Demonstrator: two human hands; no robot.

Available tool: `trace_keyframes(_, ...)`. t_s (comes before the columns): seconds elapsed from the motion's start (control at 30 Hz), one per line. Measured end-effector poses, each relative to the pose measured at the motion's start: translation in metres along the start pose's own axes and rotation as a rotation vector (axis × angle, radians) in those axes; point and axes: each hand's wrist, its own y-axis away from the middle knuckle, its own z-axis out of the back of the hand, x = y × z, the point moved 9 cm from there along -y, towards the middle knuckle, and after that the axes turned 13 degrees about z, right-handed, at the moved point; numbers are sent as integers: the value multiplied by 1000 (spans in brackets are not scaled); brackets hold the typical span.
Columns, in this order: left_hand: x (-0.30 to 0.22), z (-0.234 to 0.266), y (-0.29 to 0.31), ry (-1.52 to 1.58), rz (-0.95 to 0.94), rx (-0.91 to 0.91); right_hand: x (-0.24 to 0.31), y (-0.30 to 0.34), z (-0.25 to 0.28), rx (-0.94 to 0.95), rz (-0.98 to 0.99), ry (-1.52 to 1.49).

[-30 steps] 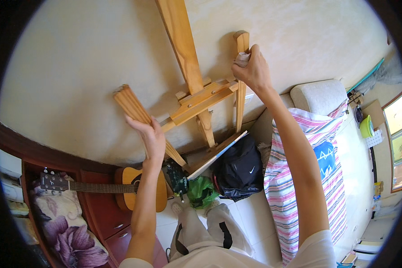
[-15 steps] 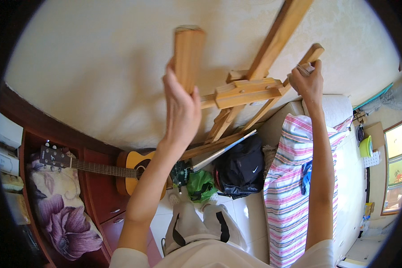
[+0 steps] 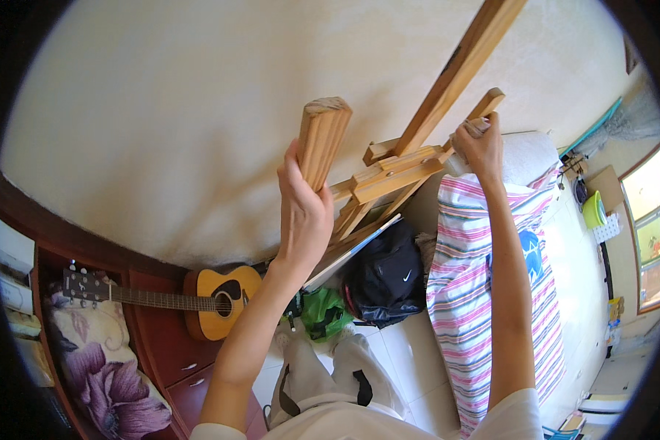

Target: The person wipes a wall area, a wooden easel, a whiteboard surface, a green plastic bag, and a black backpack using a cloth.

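Now, left hand (image 3: pixel 306 213) curled around left easel post (image 3: pixel 324 143); right hand (image 3: pixel 484 152) closed on cloth (image 3: pixel 477 126) against right post (image 3: pixel 487 103).

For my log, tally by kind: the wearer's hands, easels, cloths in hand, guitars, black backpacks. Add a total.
Hands: 2 (left hand, right hand)
Easel: 1
Cloth in right hand: 1
Guitar: 1
Black backpack: 1
Total: 6

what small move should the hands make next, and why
I'd probably slide the right hand up along the right post of the easel: it holds a crumpled cloth against that post, bare wood shows above it, and the left hand grips the left post, which may steady the easel.
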Motion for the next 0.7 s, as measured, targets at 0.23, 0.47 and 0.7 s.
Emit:
trace_keyframes(0.23, 14, -20, -13, 22, 180, 129, -14, -11, 0, 21, 19, -114)
trace_keyframes(0.47, 27, -38, -35, 36, 78, 96, -29, -20, -14, 34, 17, -30)
trace_keyframes(0.7, 26, -94, -47, -294, 63, 147, -77, -40, -28, 91, -85, 65)
